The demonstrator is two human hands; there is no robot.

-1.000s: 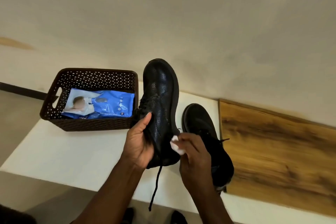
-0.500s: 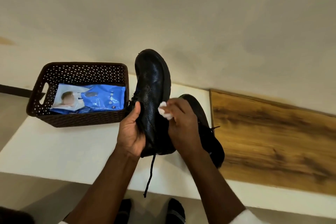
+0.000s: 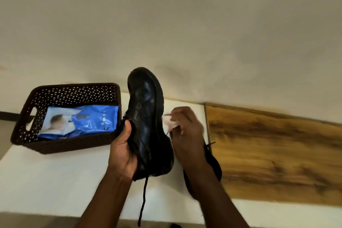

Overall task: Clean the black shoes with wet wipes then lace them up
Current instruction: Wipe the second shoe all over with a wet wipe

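Note:
My left hand (image 3: 123, 151) grips a black shoe (image 3: 148, 116) at its laced side, holding it above the white table with the toe pointing away from me. A loose black lace (image 3: 142, 201) hangs from its heel end. My right hand (image 3: 187, 133) pinches a crumpled white wet wipe (image 3: 169, 121) just beside the shoe's right edge; whether it touches the shoe is blurred. The second black shoe (image 3: 214, 164) lies on the table, mostly hidden under my right hand and forearm.
A dark brown perforated basket (image 3: 26, 135) stands at the left on the white table (image 3: 46, 181) and holds a blue and white wet wipes pack (image 3: 83, 120). A wooden board (image 3: 277, 153) lies at the right. A pale wall rises behind.
My right hand with the wipe slid from the shoe's heel area up along its side, then off toward its right edge. The left hand keeps its grip on the shoe.

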